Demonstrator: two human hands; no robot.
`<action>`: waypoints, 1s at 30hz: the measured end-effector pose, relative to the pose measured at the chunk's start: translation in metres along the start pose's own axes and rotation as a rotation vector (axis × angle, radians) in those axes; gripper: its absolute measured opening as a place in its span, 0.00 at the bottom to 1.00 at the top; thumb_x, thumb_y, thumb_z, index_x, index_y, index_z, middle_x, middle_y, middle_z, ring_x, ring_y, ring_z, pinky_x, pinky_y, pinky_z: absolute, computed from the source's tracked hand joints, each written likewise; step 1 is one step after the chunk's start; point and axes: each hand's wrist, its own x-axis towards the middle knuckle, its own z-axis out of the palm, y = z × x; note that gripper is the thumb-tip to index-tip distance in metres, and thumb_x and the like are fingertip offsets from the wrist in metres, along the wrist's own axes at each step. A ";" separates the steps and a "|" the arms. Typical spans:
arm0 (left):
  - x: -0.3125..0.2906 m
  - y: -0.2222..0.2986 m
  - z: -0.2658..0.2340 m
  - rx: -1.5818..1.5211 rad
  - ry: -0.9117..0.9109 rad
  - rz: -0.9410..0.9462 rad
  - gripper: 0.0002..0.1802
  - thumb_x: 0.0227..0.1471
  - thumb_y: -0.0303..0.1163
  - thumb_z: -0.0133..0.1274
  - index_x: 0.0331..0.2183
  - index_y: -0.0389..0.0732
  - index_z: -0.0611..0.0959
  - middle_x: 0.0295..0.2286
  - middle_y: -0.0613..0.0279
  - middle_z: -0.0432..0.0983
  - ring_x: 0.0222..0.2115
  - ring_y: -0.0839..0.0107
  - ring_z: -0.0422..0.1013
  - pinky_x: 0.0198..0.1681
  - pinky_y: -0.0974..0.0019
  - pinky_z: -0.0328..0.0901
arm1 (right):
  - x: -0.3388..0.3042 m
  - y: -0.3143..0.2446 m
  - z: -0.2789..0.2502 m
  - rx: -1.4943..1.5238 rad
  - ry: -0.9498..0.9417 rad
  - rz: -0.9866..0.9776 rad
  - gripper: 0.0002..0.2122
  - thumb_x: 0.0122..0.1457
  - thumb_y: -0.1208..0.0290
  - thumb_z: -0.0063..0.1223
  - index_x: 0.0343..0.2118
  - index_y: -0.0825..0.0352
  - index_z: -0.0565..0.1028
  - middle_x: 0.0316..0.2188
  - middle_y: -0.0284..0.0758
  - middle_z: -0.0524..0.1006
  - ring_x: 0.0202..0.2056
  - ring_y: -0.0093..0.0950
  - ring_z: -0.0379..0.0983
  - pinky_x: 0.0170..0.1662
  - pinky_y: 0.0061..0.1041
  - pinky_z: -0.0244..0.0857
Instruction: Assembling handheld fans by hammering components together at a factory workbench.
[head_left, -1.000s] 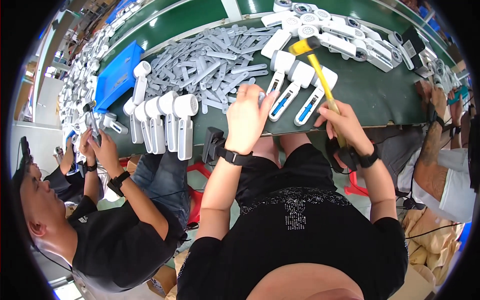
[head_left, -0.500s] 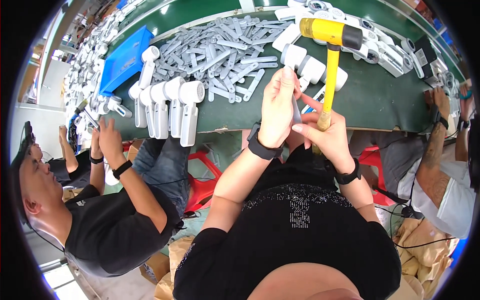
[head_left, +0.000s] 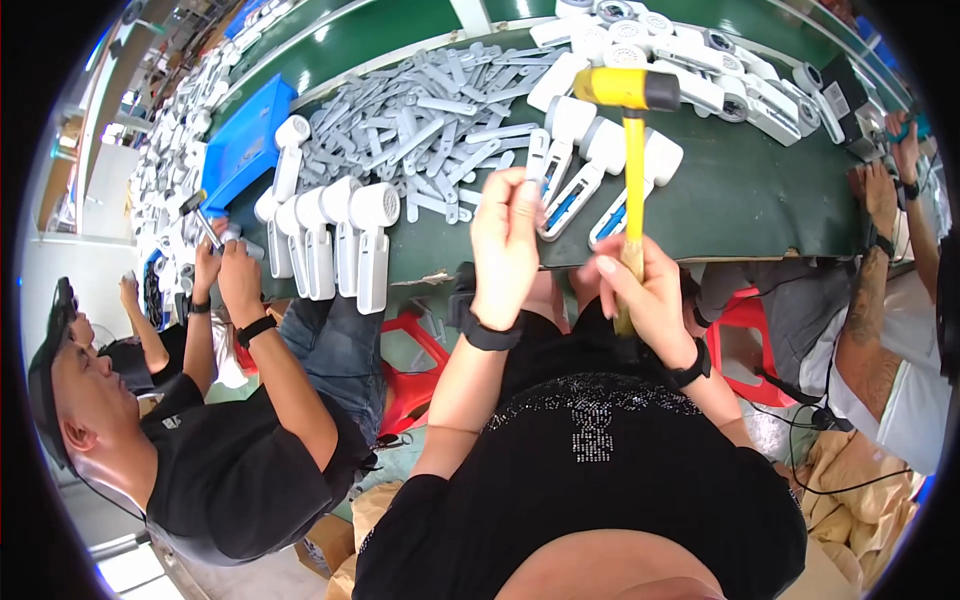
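My left hand [head_left: 505,250] pinches a light grey oblong handle cover [head_left: 537,156] upright between thumb and fingers, at the near edge of the green table. My right hand [head_left: 648,305] is closed round the lower handle of a mallet [head_left: 634,180] with a yellow and black head, held upright. Beyond my hands lie three white handheld fans [head_left: 572,203] with rounded heads. Their handles are open on top, and blue parts show inside. The mallet covers part of them.
A heap of grey covers [head_left: 420,130] fills the table's middle. Several white fans [head_left: 343,215] stand in a row to its right-front of a blue tray [head_left: 240,150]. More white fans [head_left: 690,65] pile up at the back right. Co-workers sit on both sides, a hand [head_left: 242,275] at left.
My hands have moved apart, the left one leftward with the cover now upright in it. The mallet has shifted left and slightly down. The fans' open handles have come into view.
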 end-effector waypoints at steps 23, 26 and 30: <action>0.009 -0.020 -0.033 1.083 0.005 0.273 0.13 0.52 0.34 0.56 0.40 0.40 0.81 0.28 0.50 0.70 0.29 0.51 0.71 0.32 0.54 0.66 | -0.057 0.009 -0.064 0.109 -0.168 0.076 0.16 0.65 0.64 0.44 0.50 0.67 0.60 0.26 0.33 0.65 0.18 0.16 0.58 0.20 0.12 0.54; 0.011 -0.028 -0.022 1.200 0.088 0.315 0.16 0.54 0.37 0.53 0.44 0.43 0.81 0.28 0.54 0.69 0.29 0.57 0.70 0.32 0.56 0.62 | -0.055 0.007 -0.064 0.042 -0.137 0.045 0.16 0.65 0.65 0.44 0.51 0.67 0.60 0.26 0.31 0.65 0.18 0.15 0.58 0.20 0.12 0.53; 0.010 -0.028 -0.019 1.219 0.125 0.296 0.15 0.53 0.36 0.54 0.42 0.42 0.81 0.27 0.55 0.69 0.29 0.58 0.70 0.32 0.57 0.63 | -0.053 0.002 -0.060 0.054 -0.128 0.038 0.16 0.65 0.65 0.43 0.51 0.67 0.61 0.25 0.31 0.64 0.18 0.15 0.57 0.21 0.12 0.53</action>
